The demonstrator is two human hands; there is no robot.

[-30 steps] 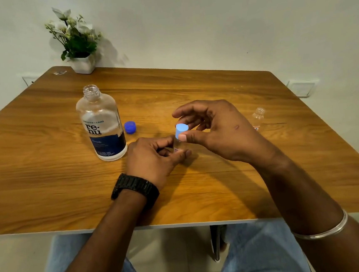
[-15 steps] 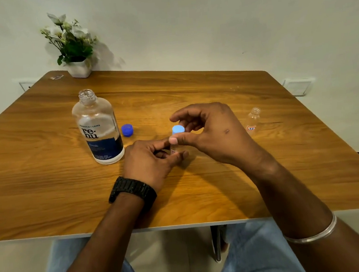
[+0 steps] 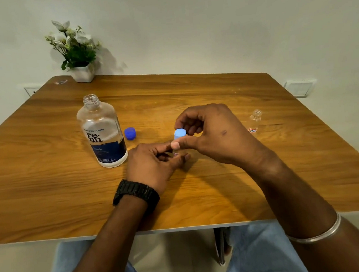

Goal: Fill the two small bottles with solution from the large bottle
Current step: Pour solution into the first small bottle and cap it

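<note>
a potted plant (image 3: 77, 51) with white flowers stands at the far left corner of the wooden surface (image 3: 48, 190), against a pale wall. nearer the middle-left, the large bottle (image 3: 102, 131) stands upright and uncapped, its clear upper part showing over a dark blue label. just to its right a dark blue cap (image 3: 130, 133) lies on the wood, apart from the bottle. at centre, a person seated at the near edge works with both hands: the left hand (image 3: 153, 165), a black watch (image 3: 136, 194) on its wrist, holds the lower part of a small bottle (image 3: 175, 153) between thumb and fingers, the bottle mostly hidden and standing on or just above the wood. the right hand (image 3: 215, 132) curls over the top, thumb and fingers pinching a light blue cap (image 3: 180, 133) that sits at the bottle's mouth; whether it is fully seated cannot be told. a silver bangle (image 3: 317, 232) circles the right forearm. further right, well apart from the hands, the second small bottle (image 3: 254, 121) stands upright and open, a small red-edged label near its base.
</note>
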